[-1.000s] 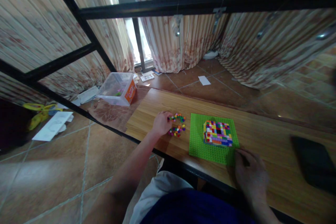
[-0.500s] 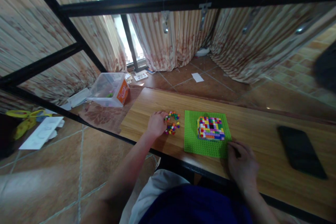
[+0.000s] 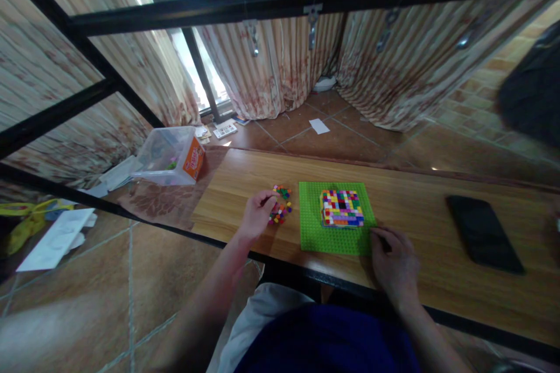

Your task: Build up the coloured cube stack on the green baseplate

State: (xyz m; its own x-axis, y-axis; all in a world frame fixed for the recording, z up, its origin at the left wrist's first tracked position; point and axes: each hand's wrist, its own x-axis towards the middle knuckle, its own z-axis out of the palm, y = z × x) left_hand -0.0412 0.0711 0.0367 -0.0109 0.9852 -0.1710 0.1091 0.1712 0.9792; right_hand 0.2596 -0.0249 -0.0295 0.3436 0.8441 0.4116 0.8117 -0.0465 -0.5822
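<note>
Small loose toy bricks in many colours (image 3: 282,207) lie in a loose pile on the wooden table. My left hand (image 3: 257,214) is at the pile's left side, thumb and fingers pinched together; whatever is between the fingertips is too small to make out. A green studded baseplate (image 3: 312,236) lies flat to the right of the pile. On it stands a low block of multicoloured toy bricks (image 3: 342,208), with a dark gap near the middle of its top. My right hand (image 3: 395,262) is curled at the baseplate's lower right edge, its fingertips closed on that edge.
A black phone (image 3: 485,233) lies at the table's right. Beyond the table's left end, a clear plastic box (image 3: 168,154) with an orange label sits on the floor. Papers (image 3: 56,239) lie at far left. A black metal bar (image 3: 271,3) crosses in front of the curtains.
My left hand has drawn back slightly from the pile, and its thumb and fingertips now show pinched. My right hand stays at the baseplate's edge. The whole view has shifted a little.
</note>
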